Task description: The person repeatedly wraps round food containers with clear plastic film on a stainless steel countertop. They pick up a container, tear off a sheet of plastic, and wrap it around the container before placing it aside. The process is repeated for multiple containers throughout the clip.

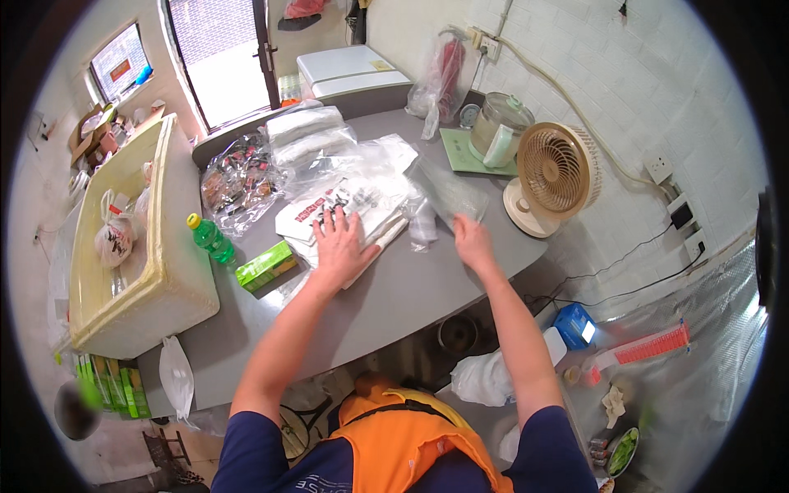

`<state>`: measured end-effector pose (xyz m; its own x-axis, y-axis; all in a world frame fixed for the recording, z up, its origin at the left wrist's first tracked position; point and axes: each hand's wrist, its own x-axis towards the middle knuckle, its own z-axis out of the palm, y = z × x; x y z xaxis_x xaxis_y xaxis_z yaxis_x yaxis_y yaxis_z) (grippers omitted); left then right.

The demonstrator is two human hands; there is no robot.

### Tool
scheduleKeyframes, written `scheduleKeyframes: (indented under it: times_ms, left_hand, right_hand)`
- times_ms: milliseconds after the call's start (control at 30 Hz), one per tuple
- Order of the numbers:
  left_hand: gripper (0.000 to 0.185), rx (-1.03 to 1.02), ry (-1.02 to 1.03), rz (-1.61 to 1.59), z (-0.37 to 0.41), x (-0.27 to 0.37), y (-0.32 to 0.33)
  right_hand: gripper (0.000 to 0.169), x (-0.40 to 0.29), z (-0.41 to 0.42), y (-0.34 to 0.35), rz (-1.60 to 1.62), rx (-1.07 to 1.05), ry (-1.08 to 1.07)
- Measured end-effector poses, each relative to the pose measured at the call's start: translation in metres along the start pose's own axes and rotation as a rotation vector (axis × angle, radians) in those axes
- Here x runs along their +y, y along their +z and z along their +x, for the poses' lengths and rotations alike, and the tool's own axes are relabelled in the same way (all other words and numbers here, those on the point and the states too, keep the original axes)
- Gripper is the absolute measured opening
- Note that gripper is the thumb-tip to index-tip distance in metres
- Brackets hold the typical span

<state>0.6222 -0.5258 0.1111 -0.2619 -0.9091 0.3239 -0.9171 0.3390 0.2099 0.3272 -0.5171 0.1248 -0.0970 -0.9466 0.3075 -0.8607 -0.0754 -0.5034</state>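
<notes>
My left hand (340, 243) lies spread, palm down, on a stack of white printed plastic bags (370, 212) on the grey tabletop (407, 296). Pinched between the fingers of my right hand (471, 240) is the edge of a clear plastic bag (453, 191), which is slightly blurred. A crumpled translucent bag piece (423, 225) rests between the hands. Left of the stack are a green carton box (265, 266), a green plastic bottle with a yellow cap (211, 239) and a clear bag of small colourful packets (240, 182).
A beige fan (551, 172) and a glass kettle (500, 129) on a green base stand at the right back. A foam box (185, 265) holding tied bags sits at the left. Wrapped white packs (308, 132) lie behind the bags. Cables run along the right wall.
</notes>
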Motion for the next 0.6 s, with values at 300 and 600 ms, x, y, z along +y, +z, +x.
scheduleKeyframes:
  times_ms: [300, 600]
  left_hand:
    - [0.036, 0.124, 0.297, -0.406, 0.016, 0.065, -0.011]
    - [0.028, -0.131, 0.545, -0.904, 0.077, 0.203, 0.028]
  right_hand:
    - [0.025, 0.010, 0.018, -0.007, 0.246, 0.008, -0.237]
    - [0.128, 0.148, 0.010, -0.085, -0.410, 0.300, 0.631]
